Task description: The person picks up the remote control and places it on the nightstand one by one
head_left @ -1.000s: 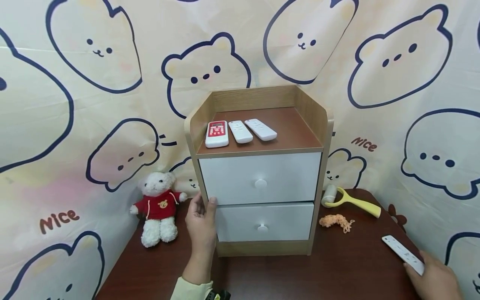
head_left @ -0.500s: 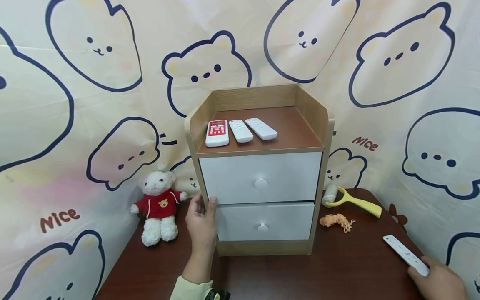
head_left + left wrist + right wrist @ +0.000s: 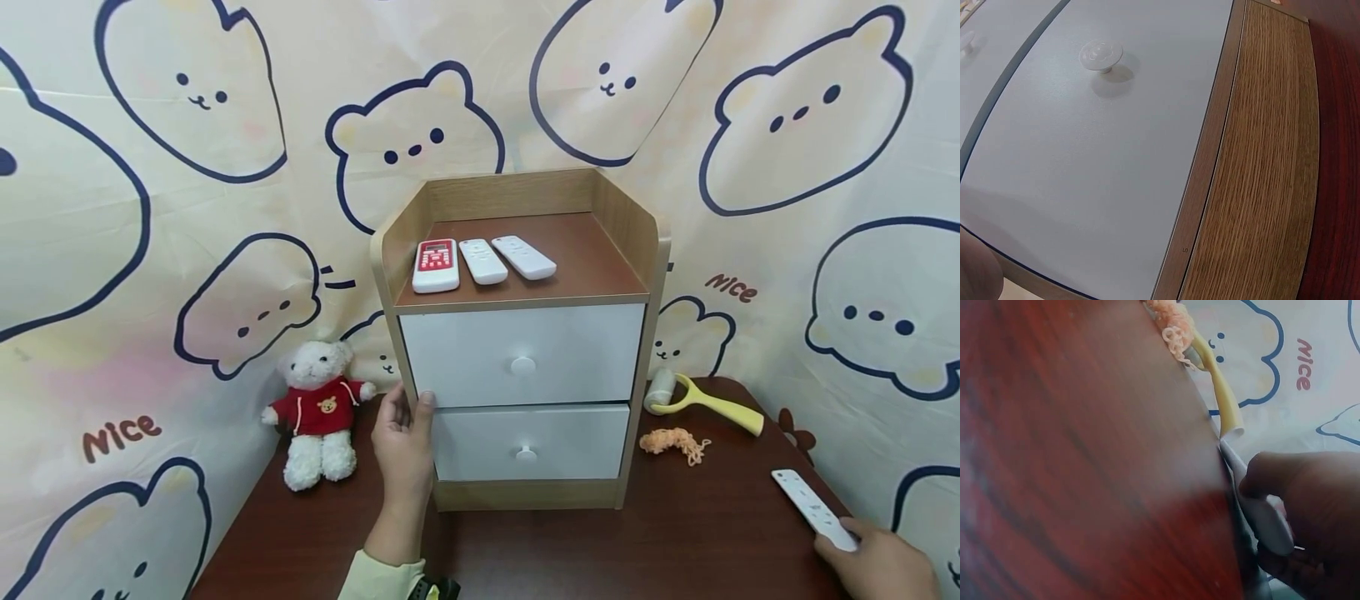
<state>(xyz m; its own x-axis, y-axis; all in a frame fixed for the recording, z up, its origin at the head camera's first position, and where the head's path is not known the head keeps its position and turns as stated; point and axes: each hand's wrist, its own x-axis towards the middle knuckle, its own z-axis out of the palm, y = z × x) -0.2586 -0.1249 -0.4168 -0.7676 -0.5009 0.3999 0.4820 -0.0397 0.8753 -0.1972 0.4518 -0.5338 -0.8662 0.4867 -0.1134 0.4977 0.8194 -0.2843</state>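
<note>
A small wooden drawer cabinet [image 3: 525, 496] with two white drawer fronts stands mid-table in the head view. My left hand [image 3: 402, 446] holds its left side, thumb at the front edge and fingers along the side panel. In the left wrist view, the lower drawer front [image 3: 1116, 156] and its round knob [image 3: 1101, 56] appear close up. On the far right, my right hand [image 3: 881, 562] grips the near end of a white remote control [image 3: 813, 507], also seen edge-on as a remote control [image 3: 1266, 522] in the right wrist view. Both drawers look closed.
On the cabinet top lie a red-faced remote [image 3: 436, 265] and two white remotes [image 3: 483, 262] [image 3: 525, 257]. A teddy bear [image 3: 322, 417] in a red hoodie stands left. Right of the cabinet are a yellow-handled roller [image 3: 720, 408] and an orange yarn bundle [image 3: 675, 443].
The right hand and its remote control have shifted slightly to the right. My left hand stays in place on the cabinet's side.
</note>
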